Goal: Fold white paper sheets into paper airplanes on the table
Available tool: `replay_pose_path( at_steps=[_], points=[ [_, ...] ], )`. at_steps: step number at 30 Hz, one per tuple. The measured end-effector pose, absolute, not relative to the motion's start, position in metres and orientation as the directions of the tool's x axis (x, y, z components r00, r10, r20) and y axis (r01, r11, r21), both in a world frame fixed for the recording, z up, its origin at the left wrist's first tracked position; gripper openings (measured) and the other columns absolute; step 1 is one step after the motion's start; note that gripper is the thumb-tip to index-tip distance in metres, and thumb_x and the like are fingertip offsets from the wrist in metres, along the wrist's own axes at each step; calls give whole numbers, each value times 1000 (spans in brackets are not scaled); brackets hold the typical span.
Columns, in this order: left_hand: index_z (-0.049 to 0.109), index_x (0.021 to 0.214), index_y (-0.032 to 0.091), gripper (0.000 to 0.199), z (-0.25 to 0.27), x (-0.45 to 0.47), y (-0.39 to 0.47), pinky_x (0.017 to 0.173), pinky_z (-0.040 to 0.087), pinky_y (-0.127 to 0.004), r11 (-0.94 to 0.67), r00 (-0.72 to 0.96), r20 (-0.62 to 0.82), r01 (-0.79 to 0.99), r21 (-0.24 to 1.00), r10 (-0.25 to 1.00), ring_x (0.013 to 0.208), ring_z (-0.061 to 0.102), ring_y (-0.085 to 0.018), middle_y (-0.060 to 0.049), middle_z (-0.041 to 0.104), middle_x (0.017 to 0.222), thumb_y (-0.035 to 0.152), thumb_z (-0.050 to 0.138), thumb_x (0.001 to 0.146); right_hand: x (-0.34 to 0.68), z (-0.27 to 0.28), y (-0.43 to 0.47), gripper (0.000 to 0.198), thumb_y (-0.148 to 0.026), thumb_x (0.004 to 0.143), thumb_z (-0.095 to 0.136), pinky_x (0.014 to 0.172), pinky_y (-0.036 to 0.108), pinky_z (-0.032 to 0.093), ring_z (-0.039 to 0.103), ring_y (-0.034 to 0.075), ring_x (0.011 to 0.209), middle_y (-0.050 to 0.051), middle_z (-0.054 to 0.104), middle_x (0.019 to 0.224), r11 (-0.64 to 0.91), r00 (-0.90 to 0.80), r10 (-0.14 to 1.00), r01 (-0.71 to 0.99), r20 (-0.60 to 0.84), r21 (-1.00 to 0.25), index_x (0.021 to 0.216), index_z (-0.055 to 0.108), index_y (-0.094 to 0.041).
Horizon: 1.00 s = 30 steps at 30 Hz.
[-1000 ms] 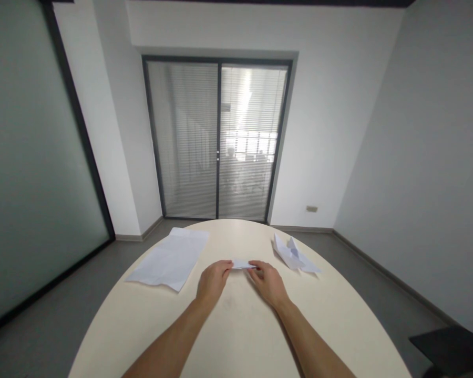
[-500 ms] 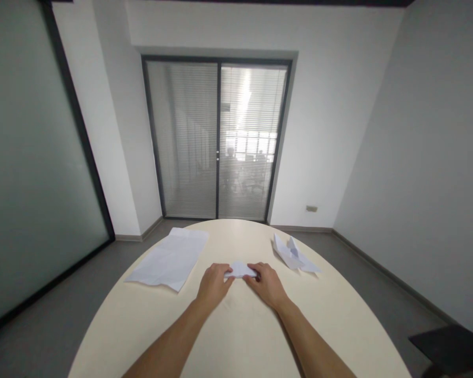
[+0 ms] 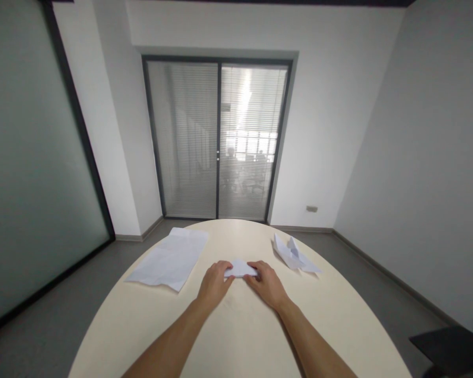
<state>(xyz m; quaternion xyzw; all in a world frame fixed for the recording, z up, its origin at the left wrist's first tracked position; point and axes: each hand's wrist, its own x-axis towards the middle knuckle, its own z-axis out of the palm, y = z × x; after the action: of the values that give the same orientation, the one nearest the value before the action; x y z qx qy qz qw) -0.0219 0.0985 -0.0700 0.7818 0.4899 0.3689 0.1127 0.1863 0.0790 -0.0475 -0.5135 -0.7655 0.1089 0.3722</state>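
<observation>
Between my two hands is a small folded piece of white paper (image 3: 240,269), low over the middle of the table (image 3: 236,336). My left hand (image 3: 215,281) pinches its left end, thumb on the near side and fingers on the far side. At the right end, my right hand (image 3: 267,282) grips the paper the same way. The folded paper has a straight near edge and narrows toward its far side. Its two ends are partly hidden by my fingers.
Flat on the table's left side lies a creased white sheet (image 3: 173,257). A folded paper shape (image 3: 294,254) with raised flaps rests near the right rim. Beyond the table stands a glass door (image 3: 218,139) with blinds. A dark flat object (image 3: 453,346) is at lower right.
The fingers of both hands have shifted very slightly on the folded paper. The sheet and the folded shape beside them lie as before.
</observation>
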Motion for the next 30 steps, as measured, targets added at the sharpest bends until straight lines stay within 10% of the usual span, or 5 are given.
replay_pose_path(
  at_steps=[30],
  points=[
    [62,118,18,28,-71,-23,100,99,44,-36,-425,177,465,749,508,868,109,58,-23,-8,65,118,18,49,92,187,-54,81,34,-22,88,47,81,33,52,66,19,82,7,72,105,452,-196,873,665,446,-594,115,68,-22]
  ],
)
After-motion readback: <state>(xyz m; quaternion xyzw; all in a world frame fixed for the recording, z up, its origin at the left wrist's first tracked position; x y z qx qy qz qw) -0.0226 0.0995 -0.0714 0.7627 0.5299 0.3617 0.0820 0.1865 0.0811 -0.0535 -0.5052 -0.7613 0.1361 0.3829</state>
